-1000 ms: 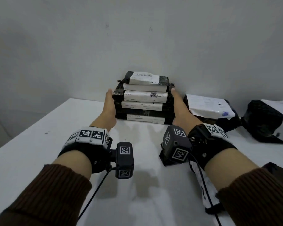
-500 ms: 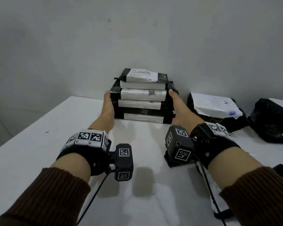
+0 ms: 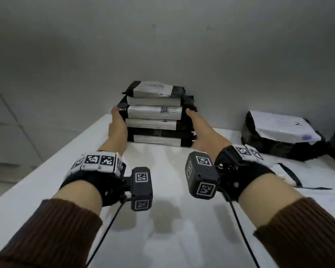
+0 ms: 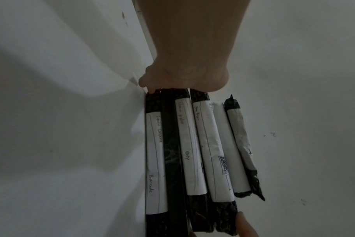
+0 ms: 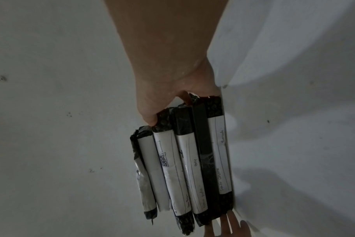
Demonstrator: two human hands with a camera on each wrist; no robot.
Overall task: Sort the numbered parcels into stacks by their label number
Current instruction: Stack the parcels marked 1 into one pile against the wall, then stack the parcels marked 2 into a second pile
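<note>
Left hand: the left hand (image 3: 118,126) lies flat against the left end of the stack of parcels (image 3: 154,117), fingers straight, curled round nothing.
Right hand: the right hand (image 3: 198,132) presses the stack's right end the same way, fingers extended.
Stack: on the white counter (image 3: 166,219), at its far edge against the wall.
Handling: thin, soft, black-wrapped packets; probably light and slippery, so squeeze both ends low down.
Other parcel: the one marked "2" (image 3: 280,132) sits towards the far right corner.
Views: the wrist views give handwritten labels; only the head view shows the "2".
</note>
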